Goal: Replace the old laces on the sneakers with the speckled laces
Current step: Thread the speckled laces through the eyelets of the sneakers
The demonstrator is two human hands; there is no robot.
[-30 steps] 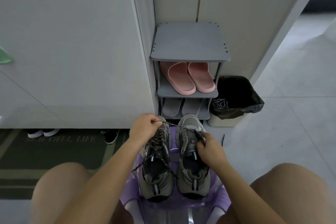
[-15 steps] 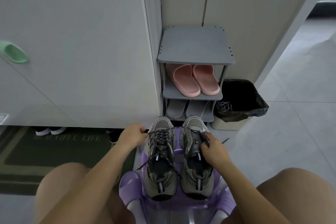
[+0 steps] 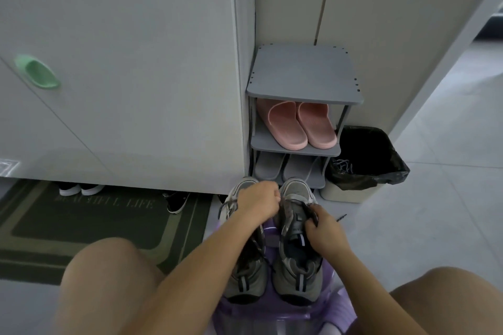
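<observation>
Two grey sneakers stand side by side on a purple plastic stool [image 3: 275, 313] between my knees. The left sneaker [image 3: 245, 277] has dark laces hanging loose. My left hand [image 3: 258, 202] is curled over the gap between the toes and pinches a dark speckled lace [image 3: 284, 208] running across the right sneaker [image 3: 298, 275]. My right hand [image 3: 325, 232] grips the other lace end at that sneaker's eyelets. A lace tip [image 3: 340, 217] pokes out to the right over the floor.
A grey shoe rack [image 3: 304, 73] with pink slippers [image 3: 296, 125] and grey slippers stands just beyond the stool. A bin with a black liner [image 3: 367, 163] holding old laces [image 3: 342, 167] is to its right. A green mat [image 3: 89, 223] and dark shoes lie at left.
My left hand moved from left of the left sneaker to the gap between the toes, pulling the lace. My right hand stayed at the right sneaker's eyelets. The view shifted slightly.
</observation>
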